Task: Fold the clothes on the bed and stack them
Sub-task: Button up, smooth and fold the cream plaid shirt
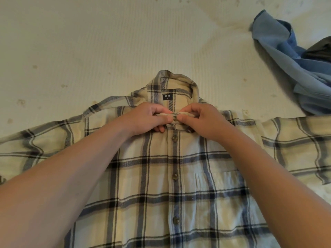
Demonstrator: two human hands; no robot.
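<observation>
A cream plaid shirt (161,176) with blue and black checks lies flat on the bed, front up, buttoned down the middle, sleeves spread to both sides. Its collar stands up toward the far side, with a dark label inside. My left hand (148,117) and my right hand (202,119) meet at the collar front. Each pinches one end of the collar band between thumb and fingers, around the top button. A chest pocket shows right of the placket.
A crumpled blue garment (286,56) lies at the far right of the bed, with a dark grey piece of clothing (320,49) on top of it at the frame edge. The cream ribbed bedspread (107,42) stretches beyond the collar.
</observation>
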